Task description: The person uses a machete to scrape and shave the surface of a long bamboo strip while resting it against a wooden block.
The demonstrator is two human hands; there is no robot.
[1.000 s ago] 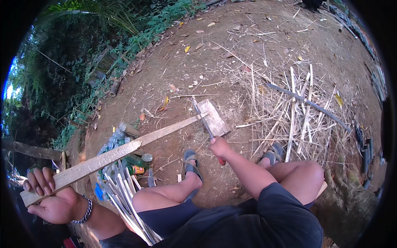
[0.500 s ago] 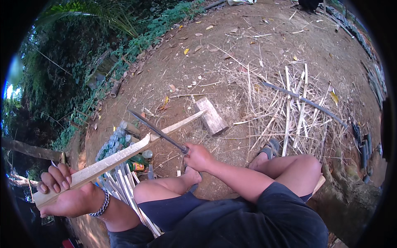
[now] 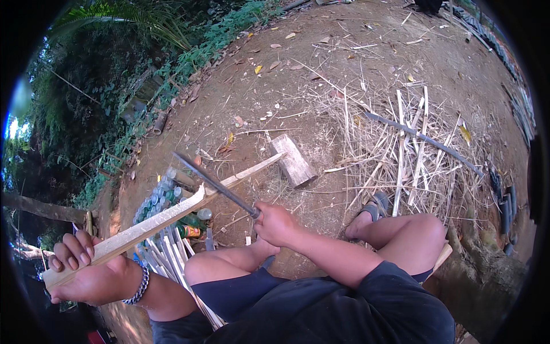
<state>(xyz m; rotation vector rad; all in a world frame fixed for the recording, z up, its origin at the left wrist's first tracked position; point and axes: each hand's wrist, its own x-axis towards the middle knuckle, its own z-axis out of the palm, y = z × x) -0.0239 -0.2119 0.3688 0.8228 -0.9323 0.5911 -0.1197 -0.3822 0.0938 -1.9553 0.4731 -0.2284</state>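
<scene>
leaf-strewn brown earth ground [image 3: 309, 243] | dense green foliage [image 3: 197, 57] upper left | left hand [image 3: 97, 280] gripping long pale wooden strip [image 3: 150, 221], far tip at brown wooden block [image 3: 295, 165] | right hand [image 3: 278, 225] clasping dark long-bladed knife [image 3: 220, 187] across strip

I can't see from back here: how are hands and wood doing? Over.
Left hand gripping wooden slat. Right hand holding long knife, blade across slat. Slat's tip at wooden block; bottles lie below slat.

Piled bottles [image 3: 162, 194], green undergrowth [image 3: 197, 54]
</scene>
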